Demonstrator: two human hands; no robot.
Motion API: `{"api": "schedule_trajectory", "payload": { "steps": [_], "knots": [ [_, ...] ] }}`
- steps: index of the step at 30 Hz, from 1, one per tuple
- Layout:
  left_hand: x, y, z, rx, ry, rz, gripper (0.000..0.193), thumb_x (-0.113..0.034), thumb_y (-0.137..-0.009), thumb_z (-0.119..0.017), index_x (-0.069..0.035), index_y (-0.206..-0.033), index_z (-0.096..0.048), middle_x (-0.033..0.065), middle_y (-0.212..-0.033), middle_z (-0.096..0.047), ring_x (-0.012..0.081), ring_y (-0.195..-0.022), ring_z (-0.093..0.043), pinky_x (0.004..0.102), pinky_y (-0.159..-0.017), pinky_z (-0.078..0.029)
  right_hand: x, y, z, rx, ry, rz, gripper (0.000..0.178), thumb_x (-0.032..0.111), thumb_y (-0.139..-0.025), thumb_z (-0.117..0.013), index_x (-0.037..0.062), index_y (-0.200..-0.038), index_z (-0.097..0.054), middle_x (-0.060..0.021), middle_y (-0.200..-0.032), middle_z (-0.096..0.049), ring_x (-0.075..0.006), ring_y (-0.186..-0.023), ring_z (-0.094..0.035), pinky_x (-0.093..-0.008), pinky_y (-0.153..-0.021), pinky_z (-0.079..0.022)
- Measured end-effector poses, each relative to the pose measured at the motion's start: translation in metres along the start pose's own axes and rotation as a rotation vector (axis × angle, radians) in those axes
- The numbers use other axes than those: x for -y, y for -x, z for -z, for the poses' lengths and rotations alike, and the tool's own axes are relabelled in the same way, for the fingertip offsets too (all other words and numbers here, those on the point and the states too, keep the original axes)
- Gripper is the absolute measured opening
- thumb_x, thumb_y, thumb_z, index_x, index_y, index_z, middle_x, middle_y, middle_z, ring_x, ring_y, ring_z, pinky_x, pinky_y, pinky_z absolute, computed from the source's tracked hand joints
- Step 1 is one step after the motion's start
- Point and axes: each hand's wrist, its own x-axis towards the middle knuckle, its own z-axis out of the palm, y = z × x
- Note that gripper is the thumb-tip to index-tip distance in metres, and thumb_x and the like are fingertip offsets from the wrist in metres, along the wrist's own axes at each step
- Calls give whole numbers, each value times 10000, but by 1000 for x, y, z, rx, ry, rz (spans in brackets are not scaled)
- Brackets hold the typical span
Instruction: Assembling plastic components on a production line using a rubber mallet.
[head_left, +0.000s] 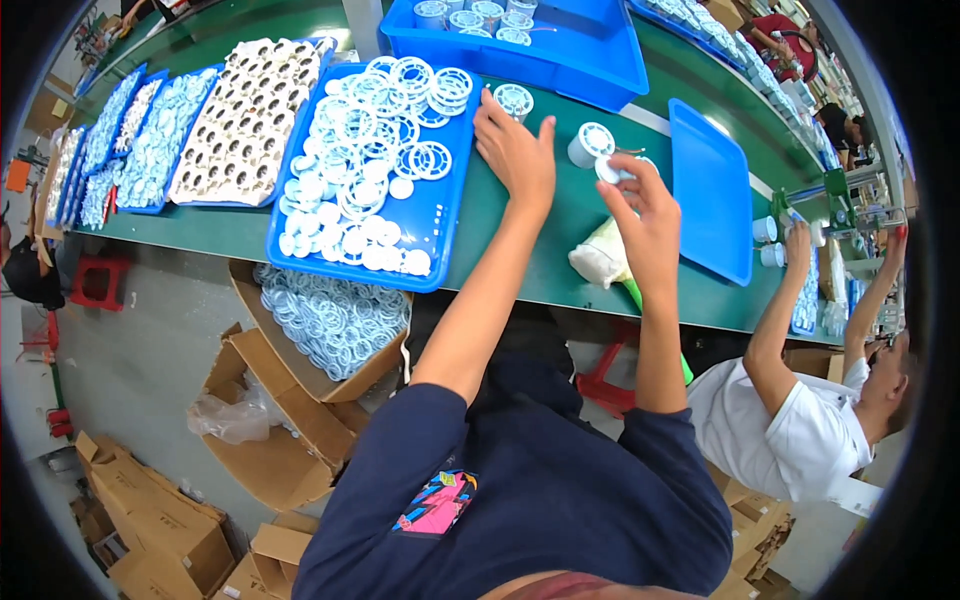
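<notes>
My left hand [515, 155] is open, thumb apart from the fingers, by the right edge of a blue tray [455, 215]. Its fingertips are beside a white cylinder with a ring-shaped top [514, 99]; I cannot tell if they touch it. Between thumb and fingers, my right hand [648, 215] pinches a small white disc [606, 169]. Just behind that disc stands another white cylinder [590, 143], and a third is partly hidden by my fingers. White rings [430, 160] and small white discs [355, 240] lie heaped in the tray. Below my right hand rests a pale cloth-like bundle [597, 257].
A blue bin [590, 60] with several white cylinders stands at the back. On the right lies a flat blue tray [712, 190]; beyond it a co-worker [800, 410] works. An egg-crate-like tray [255, 115] is on the left. A carton of rings [335, 320] stands below the green table [200, 225].
</notes>
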Motion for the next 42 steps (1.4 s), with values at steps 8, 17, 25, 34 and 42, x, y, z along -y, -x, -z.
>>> {"api": "schedule_trajectory", "payload": {
  "steps": [8, 17, 25, 34, 42],
  "knots": [
    [42, 21, 52, 367, 121, -269, 604, -303, -786, -872, -62, -1274, -610, 162, -1204, -629, 364, -1123, -613, 491, -966, -455, 11, 41, 21, 14, -38, -3, 265, 31, -907, -747, 8, -1165, -696, -98, -1177, -744, -145, -910, -676, -288, -750, -539],
    [37, 115, 173, 493, 37, -323, 757, -144, -940, -725, 42, -1567, -344, 310, -1536, -439, 475, -1426, -431, 534, -1146, -376, -20, 44, -49, 84, -39, 140, 255, 19, -905, -741, -12, -1153, -686, -181, -1194, -723, -355, -1093, -709, -397, -921, -557],
    [32, 105, 136, 408, 19, -391, 751, -78, -929, -713, 81, -1561, -339, 318, -1536, -440, 470, -1362, -505, 515, -1085, -428, -16, 50, -59, 64, 22, 122, 257, 4, -894, -734, -18, -1145, -683, -173, -1202, -718, -355, -1098, -701, -413, -906, -559],
    [23, 102, 122, 257, -6, -227, 687, -96, -875, -783, 69, -1459, -461, 288, -1381, -589, 437, -1267, -576, 502, -1046, -441, -23, 48, -68, 45, 201, 227, 221, 6, -887, -740, 0, -1107, -721, -147, -1260, -722, -339, -1080, -637, -426, -902, -550],
    [22, 96, 122, 269, 130, -244, 626, -93, -870, -781, 44, -1424, -524, 247, -1409, -581, 433, -1263, -583, 505, -1038, -447, -4, 41, -64, 27, 304, 293, 243, 25, -876, -757, 4, -1116, -728, -161, -1276, -693, -346, -1121, -625, -420, -898, -549]
  ]
}}
